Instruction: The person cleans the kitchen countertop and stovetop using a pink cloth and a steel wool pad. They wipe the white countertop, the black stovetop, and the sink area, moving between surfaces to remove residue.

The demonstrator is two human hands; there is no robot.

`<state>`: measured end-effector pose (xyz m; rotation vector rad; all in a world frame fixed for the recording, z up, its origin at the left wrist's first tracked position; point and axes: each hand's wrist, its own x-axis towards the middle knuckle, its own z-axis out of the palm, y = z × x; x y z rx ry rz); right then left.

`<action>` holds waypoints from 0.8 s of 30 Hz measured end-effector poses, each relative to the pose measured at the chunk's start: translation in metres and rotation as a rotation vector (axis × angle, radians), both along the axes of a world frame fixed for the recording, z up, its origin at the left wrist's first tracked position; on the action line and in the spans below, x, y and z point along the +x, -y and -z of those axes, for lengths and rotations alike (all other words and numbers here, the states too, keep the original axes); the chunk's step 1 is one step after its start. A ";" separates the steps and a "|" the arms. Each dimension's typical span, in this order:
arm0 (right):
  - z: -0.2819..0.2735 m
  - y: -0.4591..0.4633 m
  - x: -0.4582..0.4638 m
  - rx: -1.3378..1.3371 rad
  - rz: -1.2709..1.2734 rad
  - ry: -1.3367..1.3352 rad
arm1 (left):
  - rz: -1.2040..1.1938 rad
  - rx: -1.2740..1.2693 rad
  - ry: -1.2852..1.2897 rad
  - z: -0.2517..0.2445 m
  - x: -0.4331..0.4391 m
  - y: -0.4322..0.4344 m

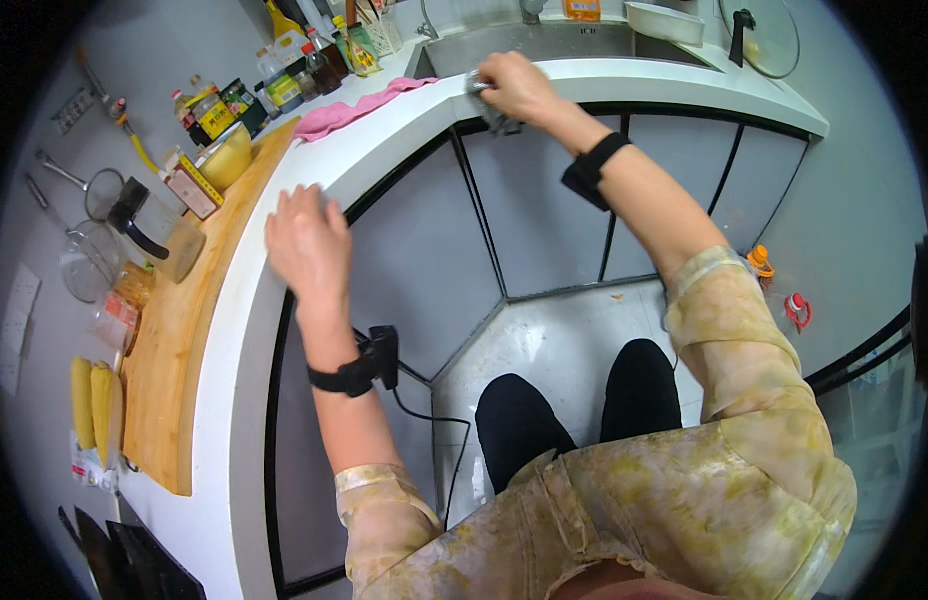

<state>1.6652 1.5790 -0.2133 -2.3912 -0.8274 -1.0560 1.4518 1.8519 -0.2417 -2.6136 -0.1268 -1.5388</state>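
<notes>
My right hand is closed on a crumpled grey cloth, which hangs over the front edge of the white countertop by the steel sink. Over the counter's edge at the left, my left hand is slightly blurred, its fingers apart and nothing in it. Between the two hands a pink cloth lies on the counter. Both wrists wear black straps.
A long wooden board runs along the left counter, with a glass pitcher, yellow bowl and jars. Bottles stand in the back corner. Corn cobs lie near dark knives. A cable hangs from my left wrist.
</notes>
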 end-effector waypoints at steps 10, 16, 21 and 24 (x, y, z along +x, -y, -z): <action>0.003 0.029 0.005 -0.039 -0.025 0.078 | 0.202 0.031 0.183 0.021 0.044 0.006; 0.023 -0.026 0.017 0.056 -0.267 0.272 | 0.186 0.032 0.126 0.014 0.041 0.009; 0.038 -0.039 0.013 0.217 -0.355 0.187 | 0.386 -0.193 0.267 0.045 -0.017 0.013; 0.045 -0.060 -0.005 0.231 -0.488 0.262 | 0.381 -0.423 0.307 0.073 -0.057 0.014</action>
